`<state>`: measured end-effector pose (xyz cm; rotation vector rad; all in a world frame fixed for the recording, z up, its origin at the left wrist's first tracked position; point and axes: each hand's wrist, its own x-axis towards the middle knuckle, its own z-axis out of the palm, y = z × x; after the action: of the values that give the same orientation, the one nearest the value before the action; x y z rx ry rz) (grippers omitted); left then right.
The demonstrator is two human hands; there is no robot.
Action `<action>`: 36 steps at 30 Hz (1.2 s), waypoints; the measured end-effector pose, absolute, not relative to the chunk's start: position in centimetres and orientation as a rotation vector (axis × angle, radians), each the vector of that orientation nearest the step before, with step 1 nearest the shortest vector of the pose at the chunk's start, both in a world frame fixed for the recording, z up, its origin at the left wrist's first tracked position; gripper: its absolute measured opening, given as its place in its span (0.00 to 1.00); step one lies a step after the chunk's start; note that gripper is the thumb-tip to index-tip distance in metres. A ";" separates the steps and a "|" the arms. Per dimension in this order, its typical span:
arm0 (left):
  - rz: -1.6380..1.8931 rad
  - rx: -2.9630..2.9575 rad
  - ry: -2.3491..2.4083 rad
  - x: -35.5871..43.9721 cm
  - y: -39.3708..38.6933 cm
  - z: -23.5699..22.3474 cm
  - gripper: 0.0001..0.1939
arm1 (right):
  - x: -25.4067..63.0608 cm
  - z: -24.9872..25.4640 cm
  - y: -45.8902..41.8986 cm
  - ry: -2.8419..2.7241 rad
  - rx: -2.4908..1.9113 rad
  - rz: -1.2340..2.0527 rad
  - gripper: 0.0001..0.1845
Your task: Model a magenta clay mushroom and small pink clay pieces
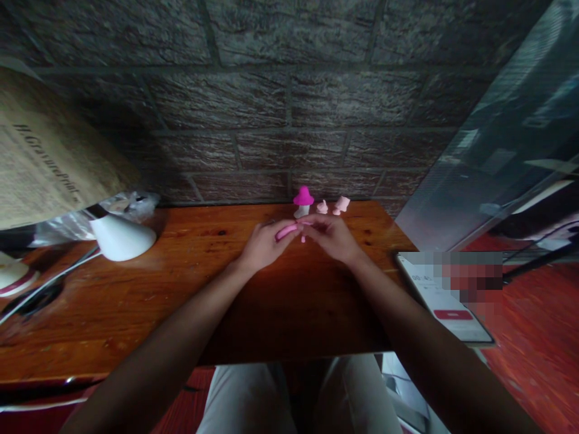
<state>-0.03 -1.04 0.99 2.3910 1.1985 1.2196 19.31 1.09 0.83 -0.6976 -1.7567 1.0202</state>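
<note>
I see the pink piece [286,231] above the wooden table, its long axis running roughly left to right, slightly raised at the right. My left hand [266,242] grasps it with fingers nearly closed; my right hand's [332,236] curled fingers pinch its right end, near the magenta-capped mushroom [303,201].

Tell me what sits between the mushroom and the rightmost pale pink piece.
A smaller pale pink piece sits between the mushroom and the rightmost piece, in the head view.
</note>
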 end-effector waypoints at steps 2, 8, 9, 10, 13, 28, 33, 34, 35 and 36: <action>1.205 2.355 1.201 -0.1 -0.9 1.0 0.12 | 19.4 1.1 1.0 -1.757 -0.669 1.057 0.13; 1.132 2.211 1.035 -0.4 -0.5 0.8 0.16 | 19.9 1.6 1.0 -1.779 -0.621 1.174 0.15; 1.115 2.212 1.013 -0.5 -0.5 0.7 0.16 | 19.9 1.6 1.1 -1.776 -0.630 1.184 0.15; 1.112 2.216 1.001 -0.4 -0.5 0.7 0.16 | 20.0 1.5 1.1 -1.773 -0.640 1.187 0.15; 1.146 2.239 1.007 -0.3 -0.7 0.7 0.16 | 19.9 1.4 1.1 -1.760 -0.657 1.155 0.15; 1.086 2.427 1.106 -0.2 -1.2 1.6 0.11 | 19.2 1.0 0.9 -1.716 -0.647 1.084 0.19; 1.100 2.482 1.119 0.0 -1.3 1.5 0.11 | 19.2 1.2 0.7 -1.775 -0.687 1.046 0.16; 1.100 2.490 1.120 0.0 -1.4 1.5 0.11 | 19.2 1.3 0.6 -1.783 -0.700 1.037 0.17; 1.099 2.496 1.124 0.0 -1.4 1.5 0.11 | 19.3 1.4 0.5 -1.787 -0.711 1.027 0.17; 1.101 2.499 1.128 0.0 -1.4 1.5 0.11 | 19.3 1.5 0.4 -1.790 -0.717 1.018 0.18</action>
<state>0.00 -1.41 1.49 2.4988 1.1278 1.1006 19.25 0.45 1.47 -0.7171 -1.7896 1.0176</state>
